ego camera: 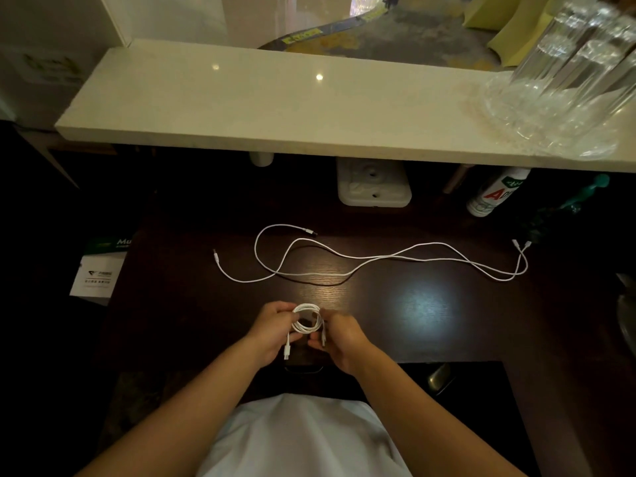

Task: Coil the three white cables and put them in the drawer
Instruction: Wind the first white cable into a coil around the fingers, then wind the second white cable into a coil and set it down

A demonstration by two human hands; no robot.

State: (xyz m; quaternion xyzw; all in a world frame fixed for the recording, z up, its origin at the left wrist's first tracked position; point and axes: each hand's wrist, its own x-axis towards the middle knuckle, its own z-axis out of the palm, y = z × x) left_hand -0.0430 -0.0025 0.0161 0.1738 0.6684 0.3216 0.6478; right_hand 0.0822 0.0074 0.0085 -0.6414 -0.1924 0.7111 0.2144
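A coiled white cable (pixel 307 318) hangs between my two hands just above the dark wooden desk (pixel 413 321). My left hand (pixel 273 330) grips the coil's left side, and one plug end dangles below it. My right hand (pixel 339 339) pinches the coil's right side with the other plug end by its fingers. Two more white cables (pixel 361 259) lie uncoiled and crossing each other further back on the desk, their ends near the left and the far right. No drawer is visible.
A white stone counter (pixel 275 108) overhangs the desk's back. Under it stand a white plastic holder (pixel 373 187) and a white bottle (pixel 495 192). Clear plastic sheeting (pixel 568 80) lies on the counter's right. A white box (pixel 98 270) sits left of the desk.
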